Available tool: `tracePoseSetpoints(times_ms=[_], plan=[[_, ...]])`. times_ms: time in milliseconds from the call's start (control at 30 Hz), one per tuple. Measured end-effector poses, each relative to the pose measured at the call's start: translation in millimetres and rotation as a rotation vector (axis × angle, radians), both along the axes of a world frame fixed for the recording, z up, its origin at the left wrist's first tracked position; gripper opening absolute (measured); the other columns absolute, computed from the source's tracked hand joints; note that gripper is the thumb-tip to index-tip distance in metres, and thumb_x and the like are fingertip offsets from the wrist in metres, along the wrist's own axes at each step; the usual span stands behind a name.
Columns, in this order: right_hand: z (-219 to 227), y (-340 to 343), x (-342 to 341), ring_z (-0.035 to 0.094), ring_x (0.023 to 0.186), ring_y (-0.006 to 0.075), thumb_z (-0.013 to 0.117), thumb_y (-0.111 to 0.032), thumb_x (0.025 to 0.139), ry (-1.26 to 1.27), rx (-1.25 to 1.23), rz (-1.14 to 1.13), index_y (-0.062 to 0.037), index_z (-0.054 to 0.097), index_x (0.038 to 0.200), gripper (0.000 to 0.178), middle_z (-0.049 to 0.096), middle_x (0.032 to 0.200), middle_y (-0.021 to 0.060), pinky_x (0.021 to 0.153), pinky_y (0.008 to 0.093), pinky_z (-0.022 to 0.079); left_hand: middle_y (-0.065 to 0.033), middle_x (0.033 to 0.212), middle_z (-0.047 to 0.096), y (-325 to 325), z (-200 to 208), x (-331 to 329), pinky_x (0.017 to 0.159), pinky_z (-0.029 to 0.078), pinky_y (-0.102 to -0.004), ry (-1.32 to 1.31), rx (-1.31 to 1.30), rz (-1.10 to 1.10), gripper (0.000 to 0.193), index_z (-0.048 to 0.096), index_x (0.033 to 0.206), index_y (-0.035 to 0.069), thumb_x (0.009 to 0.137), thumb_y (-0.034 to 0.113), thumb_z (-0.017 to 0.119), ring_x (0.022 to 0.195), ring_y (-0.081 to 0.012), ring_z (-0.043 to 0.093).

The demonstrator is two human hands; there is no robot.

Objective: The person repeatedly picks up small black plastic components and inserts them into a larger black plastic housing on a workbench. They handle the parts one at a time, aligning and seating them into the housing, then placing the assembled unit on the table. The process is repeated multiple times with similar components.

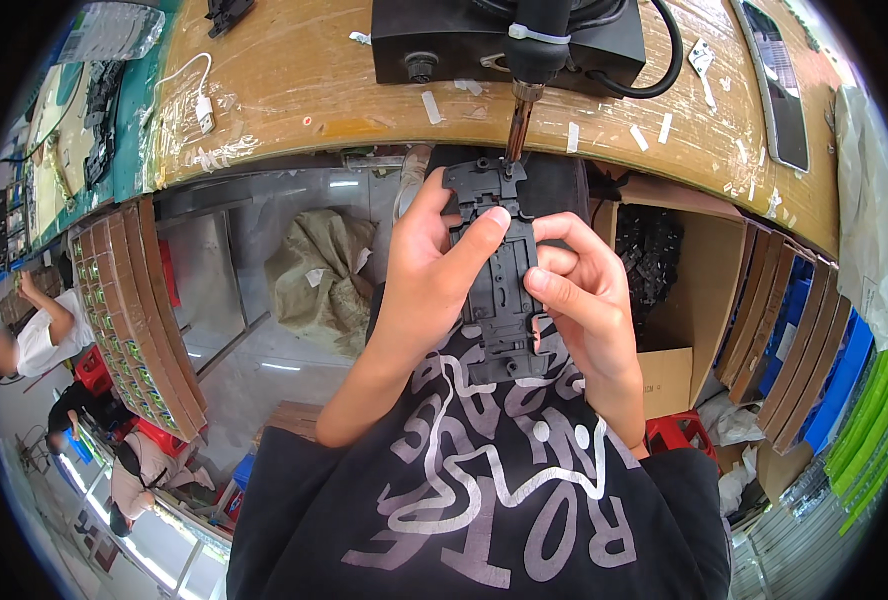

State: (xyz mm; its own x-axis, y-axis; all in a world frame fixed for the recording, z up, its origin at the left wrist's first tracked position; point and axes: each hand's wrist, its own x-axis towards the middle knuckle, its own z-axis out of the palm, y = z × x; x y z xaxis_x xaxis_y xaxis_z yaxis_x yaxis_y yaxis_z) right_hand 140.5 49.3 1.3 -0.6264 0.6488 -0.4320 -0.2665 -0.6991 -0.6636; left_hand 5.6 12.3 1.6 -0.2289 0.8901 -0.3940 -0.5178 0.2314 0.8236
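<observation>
A long black moulded plastic part [504,275] with ribs, slots and small posts is between my hands, in front of the table edge. My left hand [432,258] grips its left side, thumb pressed on its upper face. The fingers of my right hand [592,285] curl round the right edge, the thumb lying against it. Above the part's far end, a black tool with a metal shaft [519,120] points down. Its tip meets or sits just over a corner of the part; I cannot tell which. A white cable tie [538,34] wraps the tool's body.
A black box [444,45] with a thick cable stands on the table [294,110]. A phone [776,90] lies at right, a white cable [205,112] at left. Below right, a cardboard box [709,270] holds black parts. A sack [322,275] lies at left; other people are farther left.
</observation>
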Motion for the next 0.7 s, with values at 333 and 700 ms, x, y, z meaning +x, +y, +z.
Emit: tracePoseSetpoints(times_ms=[333, 700], plan=[[2.7, 3.5, -1.3, 0.051, 0.046, 0.0108, 0.055, -0.002, 0.077, -0.016, 0.007, -0.015, 0.003, 0.045, 0.096, 0.022, 0.053, 0.064, 0.0047, 0.04, 0.021, 0.043, -0.0059, 0.091, 0.054, 4.6, 0.7, -1.3, 0.063, 0.043, -0.0192, -0.016, -0.005, -0.017, 0.022, 0.044, 0.1, 0.001, 0.08, 0.007, 0.052, 0.075, -0.0067, 0.052], [-72.1, 16.9, 72.2, 0.041, 0.043, 0.0037, 0.058, -0.004, 0.073, -0.828, 0.362, -0.389, -0.0007, 0.049, 0.095, 0.023, 0.048, 0.059, -0.0016, 0.036, 0.0167, 0.034, 0.0033, 0.051, 0.045, -22.2, 11.5, -53.4, 0.042, 0.028, -0.0183, 0.662, -0.157, -0.166, 0.017, 0.052, 0.086, 0.002, 0.078, 0.016, 0.059, 0.047, -0.0006, 0.036]])
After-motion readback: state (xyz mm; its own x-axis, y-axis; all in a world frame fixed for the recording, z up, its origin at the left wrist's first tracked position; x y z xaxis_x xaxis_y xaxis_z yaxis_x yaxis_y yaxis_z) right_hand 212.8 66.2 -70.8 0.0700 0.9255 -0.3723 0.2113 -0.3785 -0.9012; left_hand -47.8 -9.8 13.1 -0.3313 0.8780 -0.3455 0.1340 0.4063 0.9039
